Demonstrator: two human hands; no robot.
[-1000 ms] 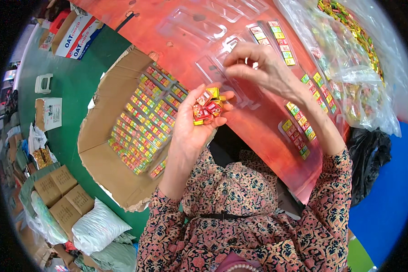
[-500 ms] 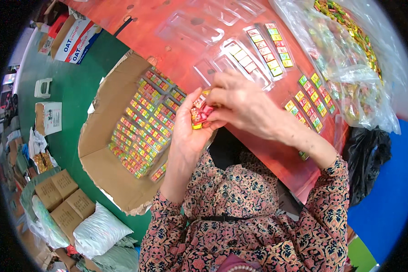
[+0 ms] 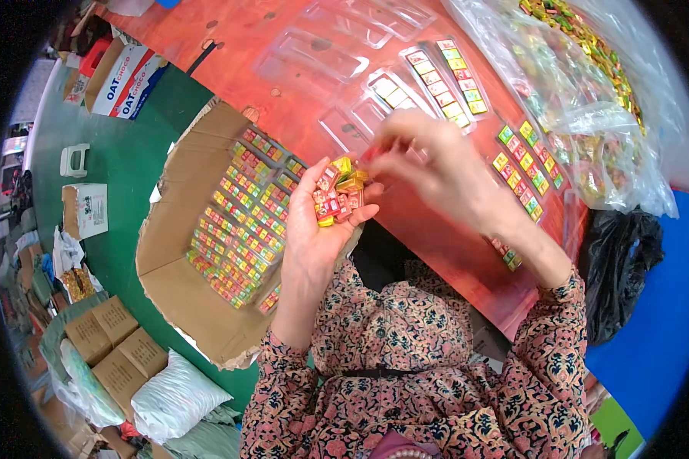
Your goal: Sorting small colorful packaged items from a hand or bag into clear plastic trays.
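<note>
My left hand (image 3: 305, 229) is palm up with its fingers curled around a small heap of wrapped candies (image 3: 335, 200), red and yellow. To its right, my right hand (image 3: 436, 164) is blurred by motion; a reddish patch shows by its fingers, too smeared to name. Just beyond that hand lies a partly filled clear plastic tray (image 3: 391, 90) with a few candies in a row; my hand covers its near end. Beside it are two filled candy trays (image 3: 438, 86) (image 3: 462, 75). More filled trays (image 3: 519, 176) lie right of my right wrist.
Unfilled clear trays (image 3: 314, 55) lie on the red table (image 3: 241, 46). A large clear bag of loose candies (image 3: 586, 145) covers its right side. Left of my left arm stands an open cardboard box (image 3: 168, 271) with rows of filled trays. A black bag (image 3: 624, 268) hangs at the right.
My right hand has moved away from the left palm, up and right toward the partly filled tray. The candies in my left hand now show more openly.
</note>
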